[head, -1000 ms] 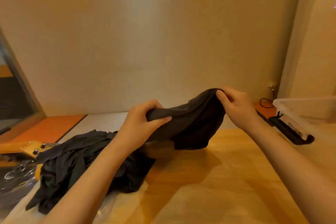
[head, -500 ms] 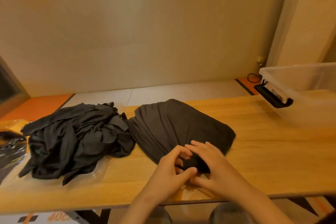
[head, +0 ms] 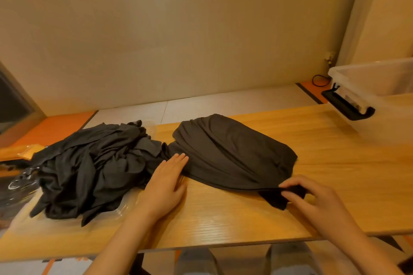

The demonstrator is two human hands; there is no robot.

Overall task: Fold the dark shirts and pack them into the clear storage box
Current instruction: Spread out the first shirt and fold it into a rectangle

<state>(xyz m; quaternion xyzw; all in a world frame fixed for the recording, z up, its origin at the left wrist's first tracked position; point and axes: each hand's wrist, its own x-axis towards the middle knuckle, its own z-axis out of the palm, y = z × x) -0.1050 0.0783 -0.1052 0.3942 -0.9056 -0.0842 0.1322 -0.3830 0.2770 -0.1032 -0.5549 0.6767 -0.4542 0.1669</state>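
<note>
At the far left edge of the counter crumpled clear packaging is seen. Beside it a loose pile of dark shirts is heaped, unfolded, on a clear plastic bag.

The left grip, a bare hand, is laid flat with straight fingers. Its fingertips are pressed on the left edge of one dark shirt, and nothing is clasped. This shirt is spread on the counter just right of the pile, touching it, and is wrinkled in long diagonal creases. Its near right corner is pinched between thumb and fingers of the right grip, and is drawn toward the near edge.

A second ago this shirt was held up in the air between both grips. Half a second ago it was down, with both grips bunched together at its near edge. Now they are parted to its two sides. It is judged from this that the cloth is being stretched flat for a first fold, and no fold is made yet.

At the far right the clear storage box is set, well apart from the shirt, with its black latch handle turned toward it. No dark cloth is made out through its walls, though part of it is cut off by the frame, so packing is judged not begun
</note>
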